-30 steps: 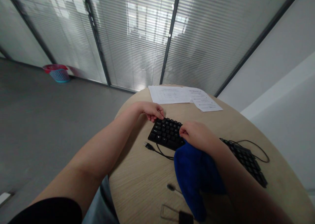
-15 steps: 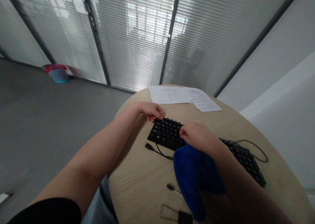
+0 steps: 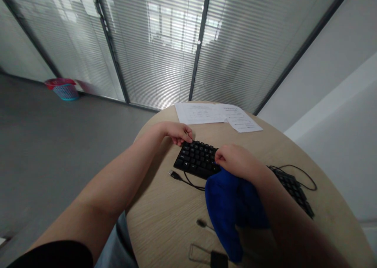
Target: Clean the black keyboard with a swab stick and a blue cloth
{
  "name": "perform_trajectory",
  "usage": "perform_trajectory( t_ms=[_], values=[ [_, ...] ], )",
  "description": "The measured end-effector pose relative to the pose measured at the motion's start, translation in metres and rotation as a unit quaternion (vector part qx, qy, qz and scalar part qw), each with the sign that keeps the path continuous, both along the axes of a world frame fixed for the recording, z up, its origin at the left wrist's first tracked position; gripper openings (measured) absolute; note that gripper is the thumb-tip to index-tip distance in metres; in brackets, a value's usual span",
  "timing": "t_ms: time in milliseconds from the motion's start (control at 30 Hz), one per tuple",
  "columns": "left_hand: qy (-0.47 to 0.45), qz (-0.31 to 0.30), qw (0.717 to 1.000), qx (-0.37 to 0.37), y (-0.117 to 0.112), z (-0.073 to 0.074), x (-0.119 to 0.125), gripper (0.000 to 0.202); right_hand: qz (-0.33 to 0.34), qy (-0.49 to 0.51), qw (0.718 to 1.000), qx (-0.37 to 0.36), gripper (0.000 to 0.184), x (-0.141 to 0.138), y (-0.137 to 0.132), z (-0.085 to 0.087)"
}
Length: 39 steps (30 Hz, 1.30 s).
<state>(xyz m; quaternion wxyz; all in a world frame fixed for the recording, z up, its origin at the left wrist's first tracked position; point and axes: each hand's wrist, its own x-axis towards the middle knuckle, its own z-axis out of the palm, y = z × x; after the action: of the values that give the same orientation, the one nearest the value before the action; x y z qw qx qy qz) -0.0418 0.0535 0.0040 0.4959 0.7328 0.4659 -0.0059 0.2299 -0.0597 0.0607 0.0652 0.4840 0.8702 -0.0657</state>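
Note:
A black keyboard [image 3: 196, 158] lies on the round wooden table, its right part covered by my right hand and a cloth. My left hand [image 3: 179, 133] is closed at the keyboard's far left corner, thumb against the edge. Over the keys, my right hand [image 3: 234, 160] is curled round a blue cloth [image 3: 222, 199], which drapes down towards me over the tabletop. The fingertips of that hand are partly hidden. A USB plug [image 3: 176, 175] on a black cable lies just in front of the keyboard.
A second black keyboard [image 3: 294, 187] with a looped cable lies beyond my right forearm. Printed papers [image 3: 203, 113] lie at the table's [image 3: 159, 221] far edge. Near me are a small dark-tipped piece [image 3: 202, 223] and a black block [image 3: 218, 259] with a wire loop. A basket [image 3: 66, 91] stands on the floor.
The view has shifted slightly, so everything sits a little further left. Against the keyboard, both hands and the cloth look almost unchanged.

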Motion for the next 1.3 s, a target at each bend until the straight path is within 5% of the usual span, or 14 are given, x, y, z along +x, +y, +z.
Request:
perform_trajectory(
  t_ms=[267,667,1300],
  values=[
    [0.014,0.009,1.000,-0.014,-0.002,0.005,0.002,0.043,-0.007,0.007,0.990,-0.141,0.020,0.027,0.000,0.020],
    [0.009,-0.001,1.000,-0.005,-0.002,0.004,0.001,0.048,0.021,0.002,1.000,-0.008,0.016,0.004,0.004,-0.008],
    [0.006,-0.004,1.000,0.000,0.000,0.001,0.000,0.050,0.038,-0.010,0.998,-0.040,0.021,0.004,-0.001,-0.006]
  ],
)
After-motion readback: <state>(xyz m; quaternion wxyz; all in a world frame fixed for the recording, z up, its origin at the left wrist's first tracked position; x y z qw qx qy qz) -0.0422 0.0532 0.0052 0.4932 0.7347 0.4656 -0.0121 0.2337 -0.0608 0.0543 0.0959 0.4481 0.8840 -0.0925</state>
